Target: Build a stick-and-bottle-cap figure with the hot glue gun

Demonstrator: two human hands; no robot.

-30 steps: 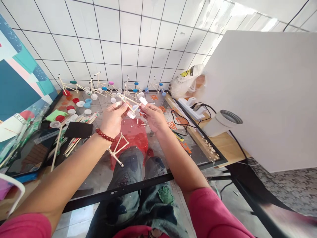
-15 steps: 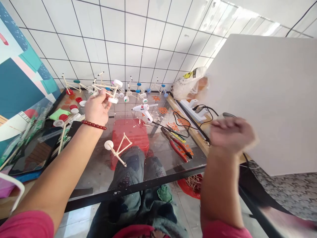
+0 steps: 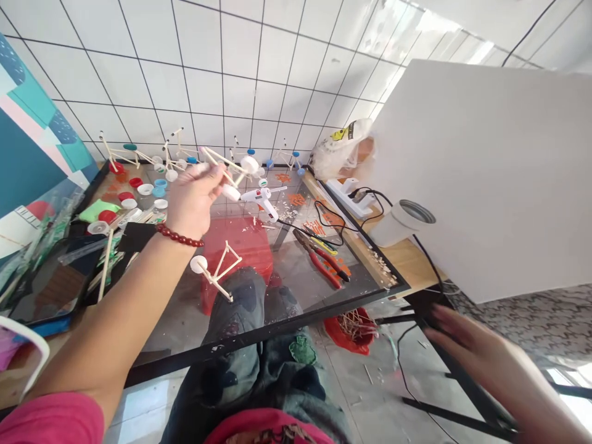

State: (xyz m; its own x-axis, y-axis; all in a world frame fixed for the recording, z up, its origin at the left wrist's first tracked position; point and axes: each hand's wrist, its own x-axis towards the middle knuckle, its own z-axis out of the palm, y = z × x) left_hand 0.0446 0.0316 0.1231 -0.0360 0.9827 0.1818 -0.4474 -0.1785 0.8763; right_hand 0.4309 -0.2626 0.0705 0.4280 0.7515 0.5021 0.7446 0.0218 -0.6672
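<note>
Here, the left hand point(image 3: 190, 200) pinches the stick frame point(image 3: 231, 163) at upper centre, its long axis slanting down-right, while the right hand point(image 3: 481, 354), fingers extended and seemingly empty, hangs well apart, lower right.

Pliers point(image 3: 314, 250) lie (on the table point(image 3: 222, 348)) right of the glue gun point(image 3: 263, 198).

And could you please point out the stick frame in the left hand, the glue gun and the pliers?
Held stick frame point(image 3: 231, 164): head view, on its upper stick.
Glue gun point(image 3: 265, 200): head view, where the body meets the handle.
Pliers point(image 3: 319, 264): head view, on one red handle.
</note>
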